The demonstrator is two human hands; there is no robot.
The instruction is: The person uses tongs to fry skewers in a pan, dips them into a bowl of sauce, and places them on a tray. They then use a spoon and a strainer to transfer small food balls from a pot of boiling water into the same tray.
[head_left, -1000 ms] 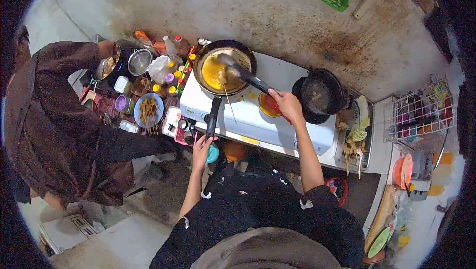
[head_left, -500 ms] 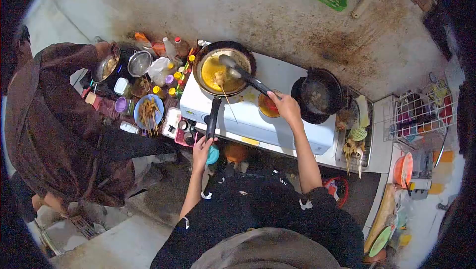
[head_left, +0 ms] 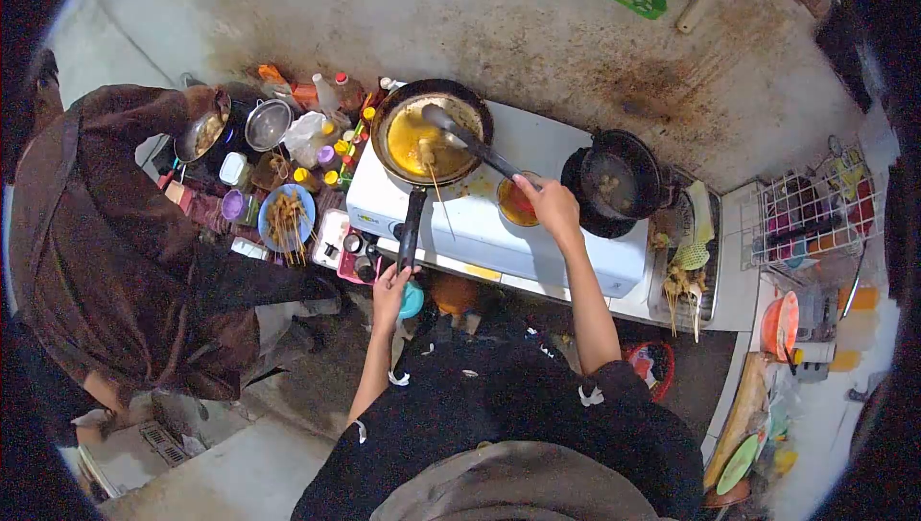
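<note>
A frying pan sits on the left side of the white stove, with yellow-orange egg-like liquid in it. My left hand is wrapped round the pan's black handle. In my right hand is a black-handled spatula, its dark head down in the pan. Under the spatula head lies a skewer with a pale, coated lump of food at its pan end; its stick juts over the pan's rim towards me. Just left of my right hand stands a bowl of orange-red liquid.
A dark pot stands on the right of the stove. Beside it, a metal tray holds skewers. At left are a blue plate of skewers, several jars and bottles, and a person in brown holding a small pan.
The spatula head has shifted slightly over the skewered food, and the skewer's stick has swung a little left. My left hand keeps its place on the handle.
</note>
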